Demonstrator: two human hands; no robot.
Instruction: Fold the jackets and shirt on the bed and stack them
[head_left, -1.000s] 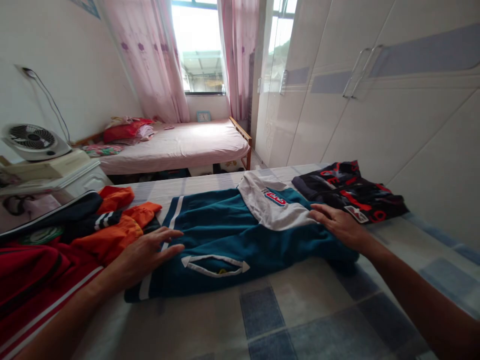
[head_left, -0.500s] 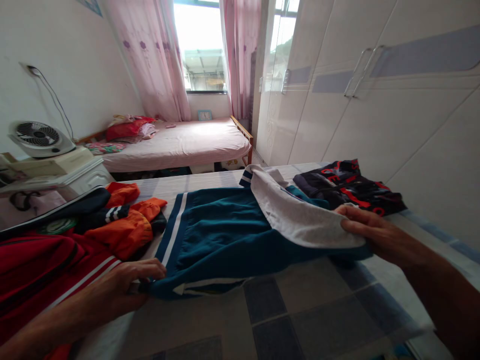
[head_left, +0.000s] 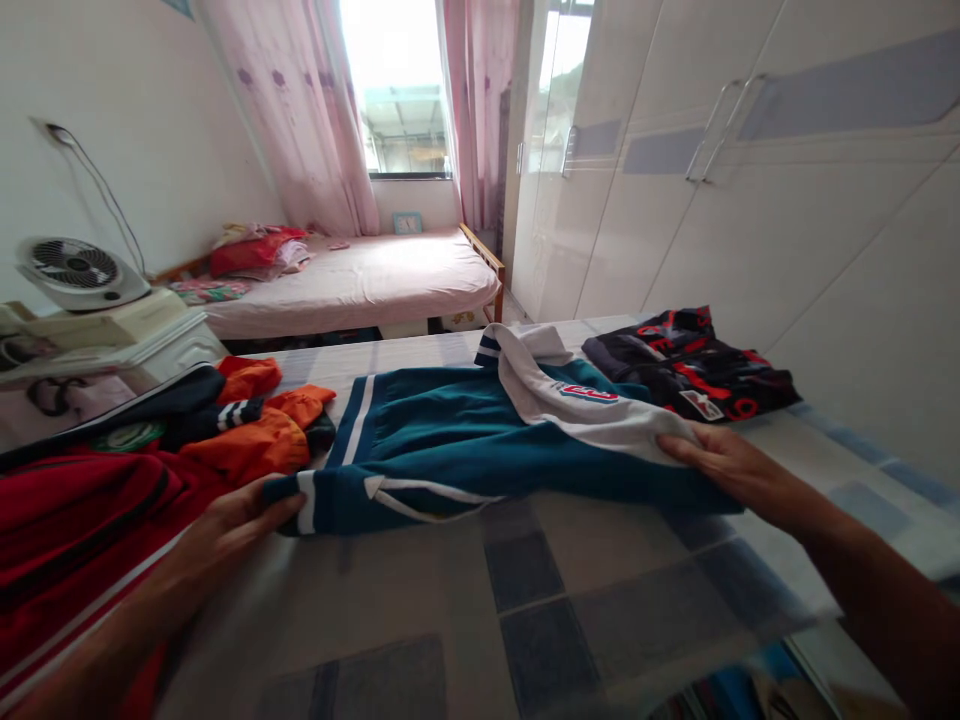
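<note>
Daylight from a window hung with pink flowered curtains fills a narrow bedroom, with a tall glossy white wardrobe along the right wall and a pink-sheeted wooden bed at the far end. Nearer the camera lies a bed covered with a blue and grey checked sheet, and across it stretches a teal fabric garment with white stripes, a white-trimmed pocket and a white-grey panel bearing a red logo. It lies flat on the sheet, lengthwise from left to right between the two hands. The left hand grips the striped left end, its fingers curled tight around the fabric. The right hand holds the right end, where its fingers close narrowly on the edge of the white-grey panel, the thumb on top. Just beyond the right hand sits a folded black and red printed garment, apart from the teal one. Beside the left hand lies a loose heap of clothes: a crumpled orange garment touching the teal hem, and a red garment with white stripes nearest the left edge. A white box fan rests on a low white cabinet against the left wall.
</note>
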